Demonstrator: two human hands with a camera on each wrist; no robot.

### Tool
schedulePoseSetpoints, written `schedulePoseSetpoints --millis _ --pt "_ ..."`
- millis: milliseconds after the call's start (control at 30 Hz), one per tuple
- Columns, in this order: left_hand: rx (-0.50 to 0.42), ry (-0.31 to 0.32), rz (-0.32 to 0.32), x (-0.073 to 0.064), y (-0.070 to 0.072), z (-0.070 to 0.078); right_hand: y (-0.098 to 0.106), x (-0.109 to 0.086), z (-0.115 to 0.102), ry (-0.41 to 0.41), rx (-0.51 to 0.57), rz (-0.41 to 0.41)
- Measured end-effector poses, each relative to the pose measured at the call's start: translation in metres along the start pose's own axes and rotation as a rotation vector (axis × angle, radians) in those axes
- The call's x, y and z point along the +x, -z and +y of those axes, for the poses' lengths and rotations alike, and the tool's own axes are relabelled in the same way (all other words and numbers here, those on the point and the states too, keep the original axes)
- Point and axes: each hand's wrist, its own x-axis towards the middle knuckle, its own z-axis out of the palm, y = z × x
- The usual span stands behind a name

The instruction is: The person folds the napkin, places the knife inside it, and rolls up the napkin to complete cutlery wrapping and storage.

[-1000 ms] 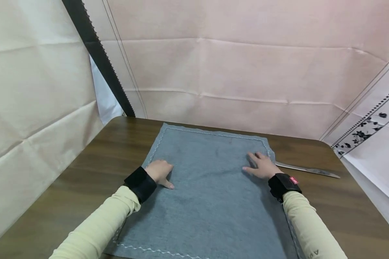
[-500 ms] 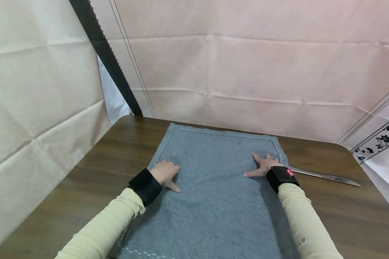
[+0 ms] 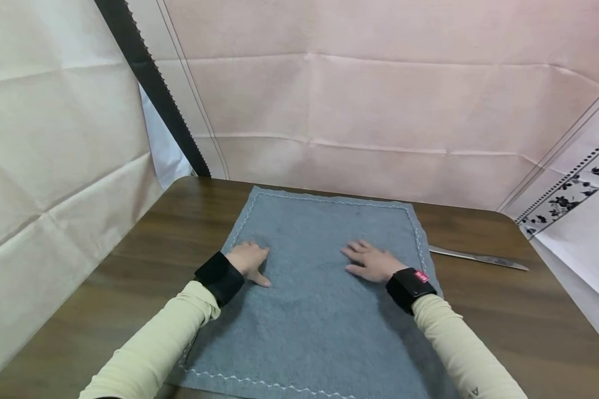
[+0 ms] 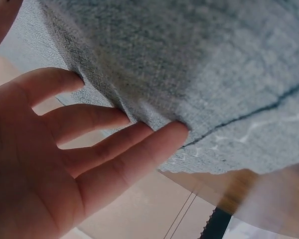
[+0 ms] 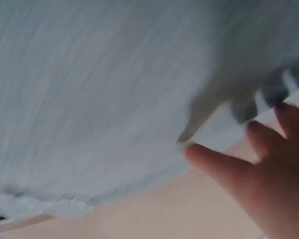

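Note:
A blue-grey cloth (image 3: 319, 310) with white zigzag stitching along its edges lies spread flat on the table. My left hand (image 3: 248, 261) rests near its left edge, thumb out to the side. In the left wrist view, the fingertips (image 4: 175, 130) of that hand touch the cloth, and the fingers are nearly straight. Over the right half of the cloth, my right hand (image 3: 370, 262) is spread with fingers extended. The right wrist view is blurred; the thumb (image 5: 214, 162) is close to its own shadow on the fabric. Neither hand grips anything.
The brown wooden table (image 3: 115, 299) extends on both sides of the cloth. A long, thin silvery strip (image 3: 479, 257) lies to the right, one end reaching the cloth's edge. Pale creased sheeting (image 3: 359, 111) hangs behind the table, with a black band (image 3: 155, 83) at the left.
My right hand has slid leftward from the cloth's right edge toward its middle. The left hand has stayed at about the same place. The head view shifted slightly and came back.

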Motion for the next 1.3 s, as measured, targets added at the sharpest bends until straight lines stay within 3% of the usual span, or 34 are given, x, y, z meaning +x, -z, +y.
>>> schedulePoseSetpoints --millis 100,233,333,400,500,600,700,833,1100,1300 --pt "0.001 0.006 -0.002 -0.003 -0.001 -0.003 0.001 -0.002 -0.016 -0.080 0.007 -0.135" --pt "-0.018 0.008 -0.014 -0.004 -0.005 -0.009 0.006 -0.016 -0.006 -0.236 -0.035 -0.158" --pt "-0.045 -0.047 0.030 -0.011 -0.009 -0.019 0.012 -0.036 0.004 -0.305 -0.061 -0.153" --pt "-0.068 -0.121 0.109 -0.020 -0.014 -0.027 0.013 -0.051 0.007 -0.286 -0.083 -0.124" --pt "-0.108 -0.244 0.236 -0.039 -0.021 -0.034 0.009 -0.075 0.006 -0.175 -0.100 -0.052" --pt "-0.128 -0.310 0.287 -0.061 -0.030 -0.034 0.001 -0.097 0.001 -0.059 -0.099 -0.001" --pt "-0.146 -0.338 0.262 -0.079 -0.037 -0.030 -0.004 -0.113 -0.004 -0.015 -0.080 0.025" --pt "-0.187 -0.365 0.228 -0.091 -0.044 -0.023 -0.008 -0.124 -0.005 -0.036 -0.060 0.003" --pt "-0.251 -0.308 0.128 -0.121 -0.048 -0.028 -0.013 -0.122 -0.005 -0.059 -0.051 -0.056" --pt "-0.337 -0.420 0.141 -0.151 -0.052 -0.032 -0.011 -0.121 -0.007 -0.070 -0.041 -0.064"
